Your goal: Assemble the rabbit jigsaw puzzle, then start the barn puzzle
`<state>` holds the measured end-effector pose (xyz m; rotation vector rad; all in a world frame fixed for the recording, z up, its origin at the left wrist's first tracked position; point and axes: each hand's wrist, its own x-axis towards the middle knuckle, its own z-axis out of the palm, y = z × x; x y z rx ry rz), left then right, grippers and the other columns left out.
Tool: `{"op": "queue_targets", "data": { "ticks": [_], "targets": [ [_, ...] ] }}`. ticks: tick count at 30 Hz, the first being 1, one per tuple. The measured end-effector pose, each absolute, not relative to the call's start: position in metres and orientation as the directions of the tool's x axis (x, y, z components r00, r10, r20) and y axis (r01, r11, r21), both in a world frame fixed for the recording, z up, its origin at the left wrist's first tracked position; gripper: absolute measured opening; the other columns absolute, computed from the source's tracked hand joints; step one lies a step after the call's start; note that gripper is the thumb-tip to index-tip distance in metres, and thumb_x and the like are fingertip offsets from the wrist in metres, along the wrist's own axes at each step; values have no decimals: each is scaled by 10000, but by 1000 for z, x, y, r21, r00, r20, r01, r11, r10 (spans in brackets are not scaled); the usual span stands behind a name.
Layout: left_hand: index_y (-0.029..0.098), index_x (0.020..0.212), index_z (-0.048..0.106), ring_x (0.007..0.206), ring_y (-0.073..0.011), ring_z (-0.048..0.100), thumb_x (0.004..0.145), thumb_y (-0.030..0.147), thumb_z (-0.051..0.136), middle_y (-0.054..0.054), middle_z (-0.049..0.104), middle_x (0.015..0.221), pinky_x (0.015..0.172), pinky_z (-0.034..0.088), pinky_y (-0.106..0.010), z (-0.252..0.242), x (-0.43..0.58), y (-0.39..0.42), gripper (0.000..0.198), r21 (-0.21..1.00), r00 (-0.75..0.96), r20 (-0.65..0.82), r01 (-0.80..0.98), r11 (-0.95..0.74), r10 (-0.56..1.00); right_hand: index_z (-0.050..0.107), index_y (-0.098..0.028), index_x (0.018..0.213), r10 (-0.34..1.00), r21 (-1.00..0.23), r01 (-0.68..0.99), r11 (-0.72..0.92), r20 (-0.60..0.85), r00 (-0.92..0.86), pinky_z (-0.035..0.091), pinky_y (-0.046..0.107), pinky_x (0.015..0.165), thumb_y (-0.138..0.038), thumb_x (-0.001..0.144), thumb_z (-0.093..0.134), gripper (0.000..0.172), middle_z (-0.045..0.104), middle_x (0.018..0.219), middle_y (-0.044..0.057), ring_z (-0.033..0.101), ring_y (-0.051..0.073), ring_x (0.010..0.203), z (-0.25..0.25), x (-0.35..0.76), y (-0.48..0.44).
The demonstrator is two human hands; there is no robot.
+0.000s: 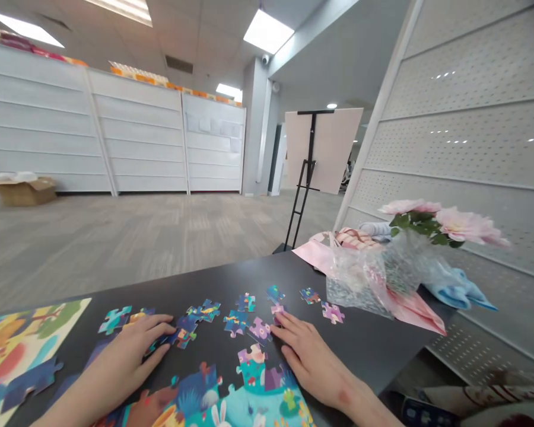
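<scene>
Hands [222, 356] on scattered puzzle pieces [235, 320]

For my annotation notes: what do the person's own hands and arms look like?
Both are bare. The left hand and right hand show no gloves, rings or watch, and no sleeves reach the visible forearms. The right hand has a small mark near the wrist.

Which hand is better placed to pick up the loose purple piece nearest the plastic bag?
Right, probably. The right hand lies flat, close beside the purple piece. The left hand rests farther off on the opposite side, fingers at other pieces.
</scene>
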<state>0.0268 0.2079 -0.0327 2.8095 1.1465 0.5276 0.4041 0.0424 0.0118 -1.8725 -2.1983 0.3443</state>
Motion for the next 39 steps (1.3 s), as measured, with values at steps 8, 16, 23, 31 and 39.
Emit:
{"op": "queue_targets", "data": {
  "ticks": [8,16,23,31,39],
  "targets": [
    [325,1107,736,1165,-298,671,952,429,534,-48,707,1278,1016,548,-468,-31,26,206,275,206,667,309,648,-733,677,354,-177,1562,968,-443,871,211,-32,-250,239,445,1241,-192,951,404,613,278,1645,103,241,214,1527,17,389,65],
    [322,1085,735,1152,-288,675,940,422,545,-41,712,1261,1010,547,-435,-31,28,207,260,237,663,310,639,-731,681,337,-147,1566,978,-237,954,-184,54,202,185,497,1240,-473,987,416,669,210,1662,166,172,293,1541,2,479,76],
    [280,1080,721,1177,-292,650,960,376,497,-76,690,1283,1021,526,-459,-18,33,198,272,274,668,241,649,-710,704,249,-210,1597,999,-121,992,-27,-46,21,34,561,1231,-635,986,345,750,144,1677,153,26,336,1553,-4,461,101],
    [256,1040,701,1147,-282,648,934,279,519,-80,694,1240,1008,515,-436,-3,38,186,212,327,641,273,639,-696,717,245,-230,1598,986,-147,980,133,-79,-146,42,587,1221,-588,1013,298,688,164,1672,160,77,355,1548,-4,418,142],
    [252,1185,619,1178,-274,606,916,186,549,-90,656,1263,1037,480,-457,0,43,182,286,370,617,295,631,-682,730,329,-207,1573,959,-207,940,270,-27,-281,144,573,1221,-452,1026,328,599,250,1657,122,150,336,1542,-6,370,174]
  ]
}}
